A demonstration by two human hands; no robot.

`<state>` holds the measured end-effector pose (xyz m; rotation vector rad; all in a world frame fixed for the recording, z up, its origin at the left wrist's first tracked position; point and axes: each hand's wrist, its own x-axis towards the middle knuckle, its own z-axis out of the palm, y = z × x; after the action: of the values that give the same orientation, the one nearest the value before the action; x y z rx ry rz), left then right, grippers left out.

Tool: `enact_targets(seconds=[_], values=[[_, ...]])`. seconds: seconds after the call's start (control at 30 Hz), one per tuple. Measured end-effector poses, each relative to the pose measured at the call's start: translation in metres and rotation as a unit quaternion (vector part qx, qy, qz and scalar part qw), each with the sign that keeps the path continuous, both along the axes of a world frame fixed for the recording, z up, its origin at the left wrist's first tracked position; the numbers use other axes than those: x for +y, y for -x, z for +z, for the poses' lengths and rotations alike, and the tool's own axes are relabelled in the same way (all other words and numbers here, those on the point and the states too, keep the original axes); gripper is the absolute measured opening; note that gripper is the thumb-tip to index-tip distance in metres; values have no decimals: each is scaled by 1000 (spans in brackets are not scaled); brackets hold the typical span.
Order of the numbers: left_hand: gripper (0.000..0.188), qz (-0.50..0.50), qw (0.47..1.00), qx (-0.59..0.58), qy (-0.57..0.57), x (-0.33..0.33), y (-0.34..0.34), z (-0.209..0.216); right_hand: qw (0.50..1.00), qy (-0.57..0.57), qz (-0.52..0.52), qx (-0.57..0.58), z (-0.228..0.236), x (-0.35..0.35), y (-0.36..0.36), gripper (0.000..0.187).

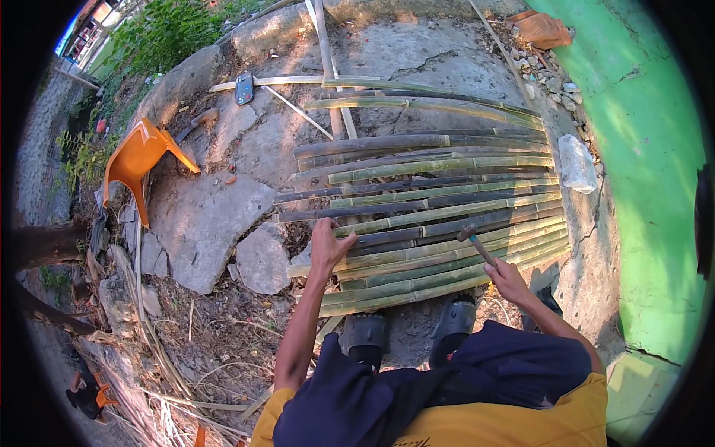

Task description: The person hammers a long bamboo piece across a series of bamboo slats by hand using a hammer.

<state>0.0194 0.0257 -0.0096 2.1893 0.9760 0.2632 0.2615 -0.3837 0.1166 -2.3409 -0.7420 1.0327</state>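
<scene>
Split bamboo slats [439,191] lie side by side in front of me, some green and some dark. My left hand [328,244] is at their left ends, with thumb and forefinger closed around the end of a green bamboo slat [395,221]. In my right hand [509,281] is the wooden handle of a hammer. The hammer head [466,233] is over the right part of the slats; whether it touches them I cannot tell. Nearest my feet, several pale green slats [447,277] lie close together, while the farther ones have gaps between them.
Beyond the slats, a phone [244,89] lies by crossed bamboo strips [298,80]. An orange plastic chair [145,160] stands at the left on broken concrete [212,223]. A clear plastic bag [577,164] sits beside the green floor [648,223]. Another person [84,391] is at the lower left.
</scene>
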Motion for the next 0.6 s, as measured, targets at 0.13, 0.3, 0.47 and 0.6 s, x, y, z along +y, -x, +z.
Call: enact_targets(seconds=[0.13, 0.3, 0.47, 0.6], values=[[49, 13, 1000, -15, 4, -2, -2, 12, 1000, 6, -1, 1, -3, -1, -1, 40], [49, 27, 999, -24, 31, -4, -7, 28, 1000, 6, -10, 9, -7, -5, -4, 40], [49, 19, 999, 8, 41, 10, -9, 31, 1000, -3, -10, 17, -4, 3, -3, 39], [48, 12, 999, 13, 29, 16, -12, 38, 1000, 9, -2, 2, 1, 4, -3, 38]])
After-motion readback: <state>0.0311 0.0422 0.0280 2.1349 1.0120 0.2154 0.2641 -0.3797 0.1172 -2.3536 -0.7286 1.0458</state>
